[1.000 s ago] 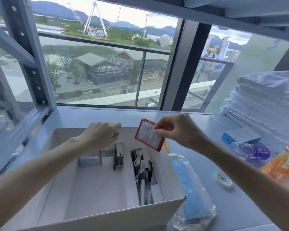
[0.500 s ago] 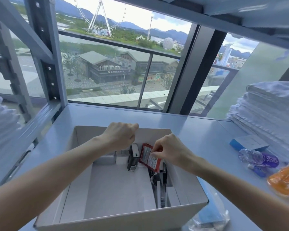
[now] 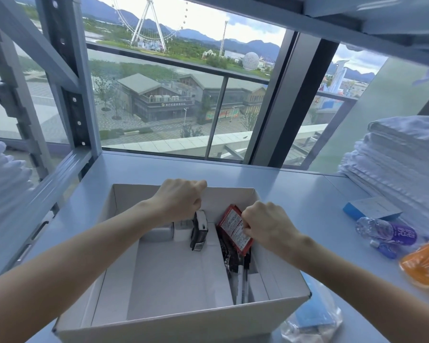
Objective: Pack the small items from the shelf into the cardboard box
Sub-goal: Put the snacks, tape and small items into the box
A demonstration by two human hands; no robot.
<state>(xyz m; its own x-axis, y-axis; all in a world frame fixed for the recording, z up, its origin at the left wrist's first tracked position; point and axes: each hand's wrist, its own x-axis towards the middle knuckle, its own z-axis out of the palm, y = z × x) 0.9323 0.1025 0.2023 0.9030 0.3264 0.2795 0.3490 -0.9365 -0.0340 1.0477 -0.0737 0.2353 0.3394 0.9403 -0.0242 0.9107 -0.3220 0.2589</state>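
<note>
Red packet [image 3: 234, 230], pinched by right grip [image 3: 268, 226], now lower in cardboard box [image 3: 183, 325]; left grip [image 3: 181, 201] clasps rim.

orange pouch [image 3: 424, 266]: blurred, cut off by right edge
plastic bag [image 3: 312, 318]: partly behind cardboard box [image 3: 183, 325] wall
red packet [image 3: 234, 229]: print too small to read
left hand [image 3: 181, 201]: fingertips hidden underneath

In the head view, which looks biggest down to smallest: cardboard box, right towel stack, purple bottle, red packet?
1. cardboard box
2. right towel stack
3. purple bottle and red packet: look about alike, so I won't rank them.
</note>
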